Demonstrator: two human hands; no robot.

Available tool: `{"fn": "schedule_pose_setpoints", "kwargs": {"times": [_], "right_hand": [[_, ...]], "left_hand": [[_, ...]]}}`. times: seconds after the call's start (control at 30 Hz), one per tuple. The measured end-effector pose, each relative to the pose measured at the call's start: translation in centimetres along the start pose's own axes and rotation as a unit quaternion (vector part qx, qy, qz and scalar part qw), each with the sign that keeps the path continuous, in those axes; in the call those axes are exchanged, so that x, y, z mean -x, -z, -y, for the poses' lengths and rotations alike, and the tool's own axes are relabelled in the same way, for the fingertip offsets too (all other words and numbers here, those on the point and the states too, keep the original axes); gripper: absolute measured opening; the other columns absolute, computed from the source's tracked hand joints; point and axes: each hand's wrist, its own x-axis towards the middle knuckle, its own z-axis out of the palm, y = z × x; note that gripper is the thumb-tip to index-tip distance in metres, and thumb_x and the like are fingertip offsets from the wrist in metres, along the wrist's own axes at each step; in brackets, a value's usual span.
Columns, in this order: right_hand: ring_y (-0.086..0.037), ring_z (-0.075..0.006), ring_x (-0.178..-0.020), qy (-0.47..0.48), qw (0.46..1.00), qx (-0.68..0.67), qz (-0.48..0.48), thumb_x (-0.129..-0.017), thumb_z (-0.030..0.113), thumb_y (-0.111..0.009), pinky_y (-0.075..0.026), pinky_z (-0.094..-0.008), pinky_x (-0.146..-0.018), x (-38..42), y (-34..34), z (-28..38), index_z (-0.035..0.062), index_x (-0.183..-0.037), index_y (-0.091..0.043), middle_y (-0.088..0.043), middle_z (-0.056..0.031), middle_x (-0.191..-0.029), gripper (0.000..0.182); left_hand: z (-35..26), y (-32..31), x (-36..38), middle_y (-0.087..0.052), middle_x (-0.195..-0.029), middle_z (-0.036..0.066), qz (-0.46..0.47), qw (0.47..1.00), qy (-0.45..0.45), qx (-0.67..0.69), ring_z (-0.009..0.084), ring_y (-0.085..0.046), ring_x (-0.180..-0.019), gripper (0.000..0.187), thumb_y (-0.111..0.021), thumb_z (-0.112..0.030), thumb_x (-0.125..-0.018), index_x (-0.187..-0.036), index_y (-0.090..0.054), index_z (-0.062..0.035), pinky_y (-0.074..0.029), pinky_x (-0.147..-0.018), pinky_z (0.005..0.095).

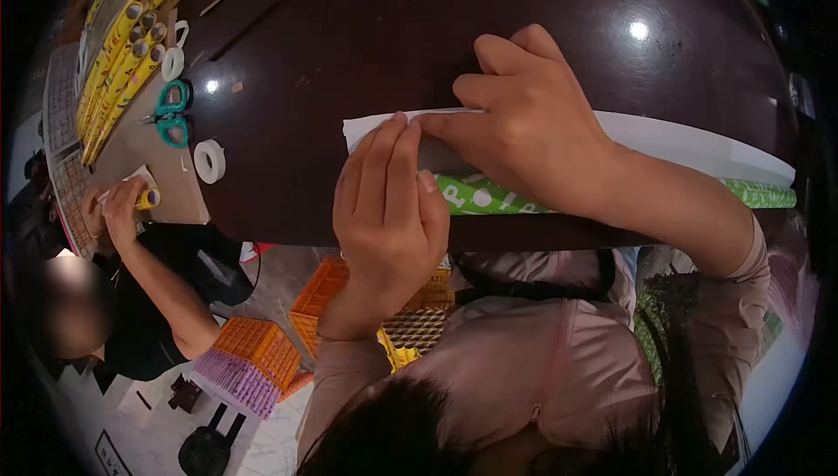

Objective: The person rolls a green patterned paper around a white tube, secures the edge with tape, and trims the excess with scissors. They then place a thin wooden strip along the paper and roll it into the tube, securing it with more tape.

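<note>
A roll of green wrapping paper (pixel 489 198) with white prints lies along the table's near edge, its white inner side (pixel 672 140) showing as a loose strip. My left hand (pixel 384 205) rests on the roll's left end, fingers stretched flat over the paper with the tips at its upper edge. Just right of it, my right hand (pixel 532 118) is closed at that same edge, its index finger pointing left and touching the left fingertips. Its other fingers are curled, and the thumb is hidden. My right forearm crosses over the roll.
On the dark table (pixel 349 40) lie green-handled scissors (pixel 172 114) and a white tape roll (pixel 209 162). Several yellow paper rolls (pixel 122 57) are stacked at the left. A co-worker's hand (pixel 122 205) handles a yellow roll there. Orange crates (pixel 257 349) stand below.
</note>
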Motion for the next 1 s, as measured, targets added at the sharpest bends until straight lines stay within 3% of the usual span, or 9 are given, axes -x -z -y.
{"fn": "schedule_pose_setpoints", "kwargs": {"times": [0.2,0.27,0.43,0.53,0.6,0.83,0.87,0.93,1.0], "right_hand": [[-0.052,-0.0181,-0.073,0.011,0.997,-0.065,0.03,-0.069,0.017,-0.069,-0.037,-0.0338,-0.072,-0.1,1.4,-0.5,0.0103,-0.076,-0.071,-0.058,0.0,-0.06,0.01],[-0.051,-0.018,-0.076,-0.026,0.989,-0.147,0.013,-0.073,0.015,-0.072,-0.032,-0.0351,-0.071,-0.1,2.0,-0.6,0.0084,-0.099,-0.066,-0.054,0.0011,-0.067,0.028],[-0.052,-0.0188,-0.077,-0.081,0.982,-0.165,0.05,-0.078,0.015,-0.071,-0.031,-0.0353,-0.073,1.1,4.0,-1.0,0.0066,-0.096,-0.059,-0.06,-0.0014,-0.084,0.024],[-0.053,-0.0192,-0.079,-0.098,0.984,-0.144,0.048,-0.079,0.013,-0.073,-0.031,-0.0352,-0.073,2.4,5.2,-1.2,0.0062,-0.093,-0.058,-0.061,-0.0035,-0.093,0.021],[-0.053,-0.0197,-0.079,-0.105,0.986,-0.121,0.056,-0.078,0.012,-0.074,-0.031,-0.0353,-0.074,3.4,6.4,-1.4,0.0056,-0.092,-0.058,-0.061,-0.0047,-0.096,0.022],[-0.049,-0.0212,-0.102,-0.183,0.981,-0.041,0.051,-0.075,0.013,-0.081,-0.04,-0.0357,-0.089,8.4,9.3,-3.3,0.0038,-0.088,-0.059,-0.059,-0.0089,-0.107,0.028],[-0.049,-0.0212,-0.102,-0.187,0.98,-0.039,0.054,-0.075,0.013,-0.081,-0.04,-0.0357,-0.089,9.0,9.5,-3.6,0.0038,-0.088,-0.059,-0.059,-0.0089,-0.107,0.028],[-0.052,-0.0104,-0.085,-0.215,0.975,-0.043,0.027,-0.076,0.019,-0.081,-0.027,-0.0314,-0.091,9.7,9.7,-4.0,0.0049,-0.109,-0.057,-0.062,0.0011,-0.078,0.043],[-0.05,-0.0096,-0.084,-0.231,0.971,-0.05,0.034,-0.076,0.019,-0.081,-0.027,-0.0312,-0.091,10.0,9.9,-4.0,0.0049,-0.111,-0.057,-0.062,0.0012,-0.075,0.044]], "left_hand": [[0.3,-1.0,0.3,-0.061,-0.117,0.022,-0.022,0.999,-0.023,-0.026,0.0374,-0.062,-0.104,0.033,-0.044,-0.006,-0.093,-0.118,-0.059,0.0079,-0.049,-0.089,0.0454],[0.5,-1.1,0.5,-0.061,-0.117,0.022,-0.016,0.999,-0.032,-0.031,0.0371,-0.062,-0.104,0.033,-0.044,-0.007,-0.093,-0.119,-0.059,0.0078,-0.05,-0.088,0.0449],[0.6,-0.8,0.5,-0.061,-0.118,0.022,-0.001,0.998,-0.052,-0.044,0.0359,-0.063,-0.105,0.036,-0.042,-0.01,-0.095,-0.121,-0.06,0.0066,-0.051,-0.088,0.0442],[0.6,-0.7,0.4,-0.061,-0.118,0.021,0.014,0.996,-0.054,-0.064,0.0352,-0.063,-0.104,0.04,-0.054,-0.009,-0.082,-0.117,-0.061,0.0088,-0.053,-0.087,0.0421],[0.3,-0.6,0.5,-0.06,-0.123,0.02,0.026,0.997,-0.029,-0.065,0.0342,-0.062,-0.108,0.038,-0.039,-0.011,-0.096,-0.125,-0.06,0.0031,-0.05,-0.088,0.0441],[0.4,-0.7,0.8,-0.059,-0.126,0.017,0.036,0.994,-0.038,-0.091,0.0328,-0.061,-0.11,0.039,-0.039,-0.011,-0.096,-0.128,-0.059,-0.0002,-0.051,-0.089,0.044],[0.3,-0.7,0.9,-0.059,-0.127,0.016,0.034,0.994,-0.033,-0.097,0.0322,-0.06,-0.11,0.039,-0.039,-0.011,-0.096,-0.128,-0.06,-0.0018,-0.051,-0.09,0.0441],[0.3,-0.7,0.9,-0.059,-0.127,0.015,0.033,0.994,-0.028,-0.1,0.0316,-0.06,-0.111,0.039,-0.04,-0.012,-0.096,-0.128,-0.06,-0.0035,-0.051,-0.09,0.0442],[0.3,-0.5,0.9,-0.058,-0.125,0.017,0.045,0.99,-0.043,-0.127,0.0328,-0.061,-0.11,0.043,-0.055,-0.007,-0.081,-0.123,-0.062,0.0006,-0.053,-0.09,0.0396]]}}
